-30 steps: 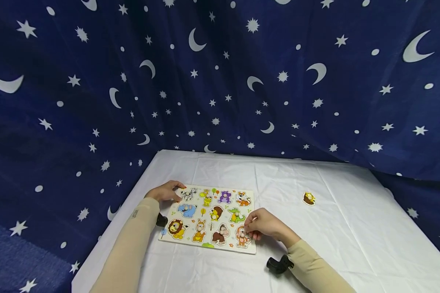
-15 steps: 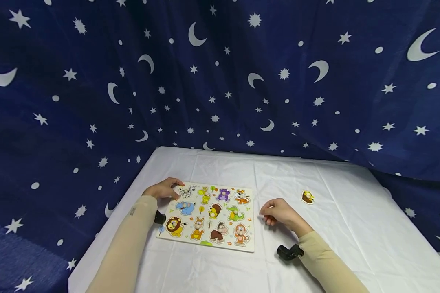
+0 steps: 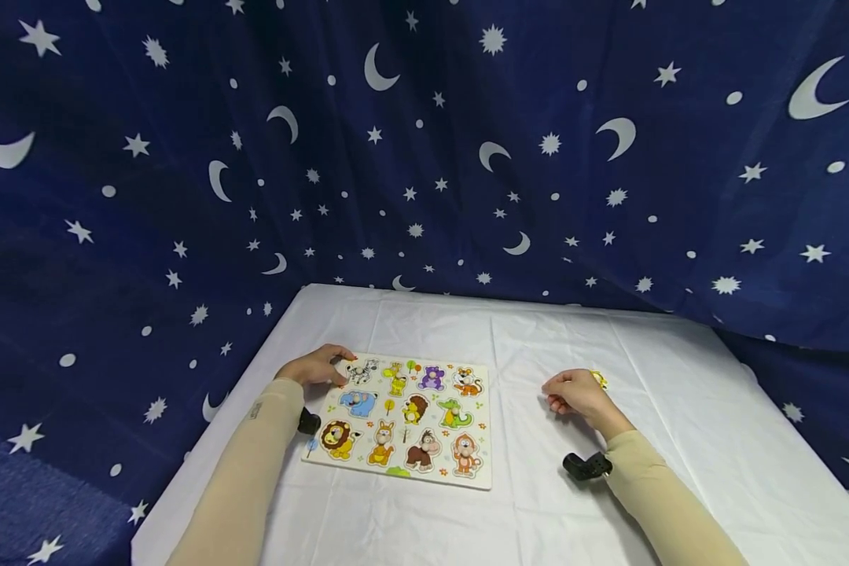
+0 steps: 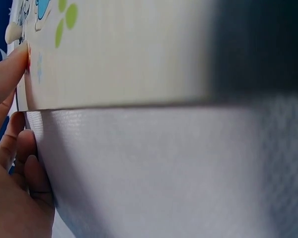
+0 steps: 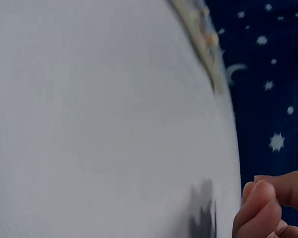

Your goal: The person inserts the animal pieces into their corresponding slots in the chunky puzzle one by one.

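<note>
A white wooden knob puzzle board (image 3: pixel 354 463) with several cartoon animal pieces lies flat on the table. My left hand (image 3: pixel 314 367) grips its upper left edge. In the left wrist view the thumb presses on top of the board (image 4: pixel 129 54), while the other fingers are at its edge and below. My right hand (image 3: pixel 578 395) hovers over the cloth to the right of the board, fingers loosely curled and holding nothing visible. Just behind it, a loose yellow puzzle piece (image 3: pixel 599 379) is mostly hidden by the hand.
White cloth (image 3: pixel 538 322) covers the table, with a few creases. Dark blue curtains (image 3: pixel 424 157) patterned with stars and moons hang behind and at both sides. A black wrist camera (image 3: pixel 586 466) juts out from the right forearm.
My right hand has left the monkey piece at the board's lower right and moved right, now partly covering the loose yellow piece. The left hand keeps its grip on the board.
</note>
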`<state>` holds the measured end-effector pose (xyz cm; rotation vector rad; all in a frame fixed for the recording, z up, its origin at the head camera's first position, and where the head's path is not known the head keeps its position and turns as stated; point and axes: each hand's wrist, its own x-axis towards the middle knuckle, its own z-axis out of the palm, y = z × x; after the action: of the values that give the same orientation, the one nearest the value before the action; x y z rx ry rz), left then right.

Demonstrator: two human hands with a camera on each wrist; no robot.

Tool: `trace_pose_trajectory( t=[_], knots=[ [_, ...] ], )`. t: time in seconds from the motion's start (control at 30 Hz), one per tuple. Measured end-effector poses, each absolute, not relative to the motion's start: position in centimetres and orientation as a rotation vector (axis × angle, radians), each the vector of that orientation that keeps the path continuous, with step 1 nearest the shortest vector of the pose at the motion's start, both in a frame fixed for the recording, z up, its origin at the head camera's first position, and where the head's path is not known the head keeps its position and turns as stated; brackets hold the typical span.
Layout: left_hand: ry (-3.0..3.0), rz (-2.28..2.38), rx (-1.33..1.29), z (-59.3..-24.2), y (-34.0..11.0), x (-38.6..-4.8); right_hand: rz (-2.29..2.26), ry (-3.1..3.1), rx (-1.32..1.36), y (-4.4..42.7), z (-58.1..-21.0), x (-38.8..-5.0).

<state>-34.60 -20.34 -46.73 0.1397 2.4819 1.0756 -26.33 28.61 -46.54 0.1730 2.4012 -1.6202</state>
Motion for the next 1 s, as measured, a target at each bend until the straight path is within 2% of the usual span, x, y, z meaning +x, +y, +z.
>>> trace_pose_trajectory(
  t=[0.5, 1.0],
  knots=[
    [2.477, 1.096, 0.112, -46.6, -20.1, -34.5, -1.627, 2.53, 0.372, 32.7, -47.5, -27.5],
    [2.475, 1.111, 0.116, -46.8, -20.1, -34.5, -1.772, 2.505, 0.554, 34.6, -47.9, -28.1]
  ],
)
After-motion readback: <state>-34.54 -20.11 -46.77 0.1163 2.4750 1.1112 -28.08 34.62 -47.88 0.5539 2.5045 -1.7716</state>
